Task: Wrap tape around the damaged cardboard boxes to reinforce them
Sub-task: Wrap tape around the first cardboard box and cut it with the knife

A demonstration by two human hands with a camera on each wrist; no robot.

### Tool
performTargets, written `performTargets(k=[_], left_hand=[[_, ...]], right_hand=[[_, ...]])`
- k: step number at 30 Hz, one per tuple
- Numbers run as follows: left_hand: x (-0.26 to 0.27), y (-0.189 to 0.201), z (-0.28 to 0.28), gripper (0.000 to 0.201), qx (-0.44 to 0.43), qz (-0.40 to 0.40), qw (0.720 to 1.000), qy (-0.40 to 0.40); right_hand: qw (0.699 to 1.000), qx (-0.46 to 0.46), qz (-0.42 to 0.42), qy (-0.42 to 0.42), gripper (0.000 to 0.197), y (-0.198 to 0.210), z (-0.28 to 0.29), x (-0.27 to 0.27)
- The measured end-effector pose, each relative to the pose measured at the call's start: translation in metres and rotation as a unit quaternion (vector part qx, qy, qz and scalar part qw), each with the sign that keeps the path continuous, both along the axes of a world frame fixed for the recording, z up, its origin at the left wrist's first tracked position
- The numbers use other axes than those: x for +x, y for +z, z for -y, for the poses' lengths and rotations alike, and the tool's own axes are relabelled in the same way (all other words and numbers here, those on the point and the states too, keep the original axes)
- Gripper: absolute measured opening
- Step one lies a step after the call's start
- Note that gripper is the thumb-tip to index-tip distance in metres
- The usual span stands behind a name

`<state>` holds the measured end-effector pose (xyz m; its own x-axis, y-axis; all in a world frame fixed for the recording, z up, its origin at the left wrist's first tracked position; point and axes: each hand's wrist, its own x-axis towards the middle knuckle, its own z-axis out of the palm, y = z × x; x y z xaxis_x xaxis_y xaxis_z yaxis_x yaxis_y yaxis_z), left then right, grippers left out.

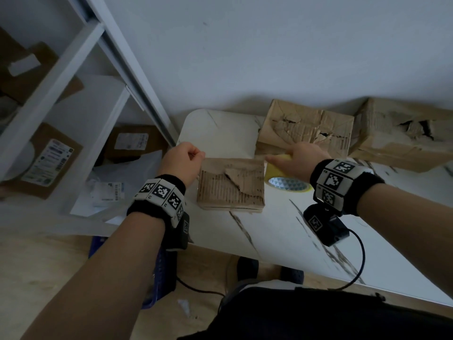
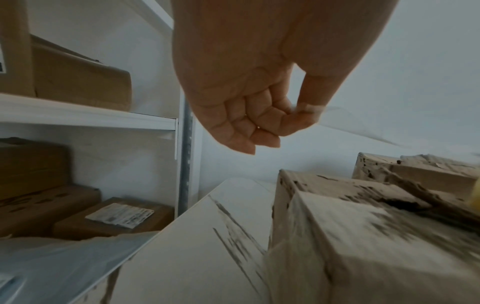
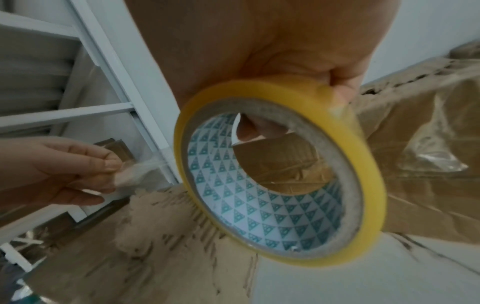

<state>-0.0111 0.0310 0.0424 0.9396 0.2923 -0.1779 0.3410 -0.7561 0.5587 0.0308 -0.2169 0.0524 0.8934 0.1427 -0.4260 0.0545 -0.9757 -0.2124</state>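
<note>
Both hands busy w/ tape over small torn box on counter.

R hand (image 1: 297, 159) grips yellow tape roll (image 3: 280, 174), fingers thru the core, roll held just above counter (image 1: 282, 229) at box's right edge. L hand (image 1: 182, 159) fingers curled, pinching clear tape end (image 3: 135, 170) at box's far-left corner. Small torn box (image 1: 231, 186) lies flat betw. the hands, top layer ripped. Two bigger damaged boxes (image 1: 306, 128) (image 1: 402, 133) behind, by wall. Shelf (image 1: 49, 94) w/ parcels at left.
</note>
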Motion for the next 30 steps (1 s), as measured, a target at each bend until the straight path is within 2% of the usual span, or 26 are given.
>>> performTargets(k=[7, 10, 18, 23, 30], left_hand=[[-0.002, 0.003, 0.000, 0.015, 0.020, -0.007, 1.000, -0.012], [-0.003, 0.003, 0.001, 0.014, 0.032, -0.007, 0.999, -0.016], [0.001, -0.003, -0.006, 0.018, 0.049, -0.028, 0.998, -0.023], [0.002, -0.005, -0.018, 0.018, 0.051, -0.025, 0.998, 0.001], [-0.003, -0.009, -0.029, 0.016, 0.044, -0.041, 0.998, 0.012]], right_hand=[[0.994, 0.090, -0.062, -0.032, 0.029, 0.008, 0.009, 0.001], [0.989, 0.115, -0.090, -0.040, 0.023, 0.013, 0.014, -0.001], [0.992, 0.121, -0.038, -0.024, 0.046, 0.014, 0.012, -0.009], [0.999, 0.016, -0.013, 0.032, 0.069, 0.008, 0.009, -0.005], [0.999, -0.001, 0.001, 0.050, 0.066, 0.005, -0.008, 0.001]])
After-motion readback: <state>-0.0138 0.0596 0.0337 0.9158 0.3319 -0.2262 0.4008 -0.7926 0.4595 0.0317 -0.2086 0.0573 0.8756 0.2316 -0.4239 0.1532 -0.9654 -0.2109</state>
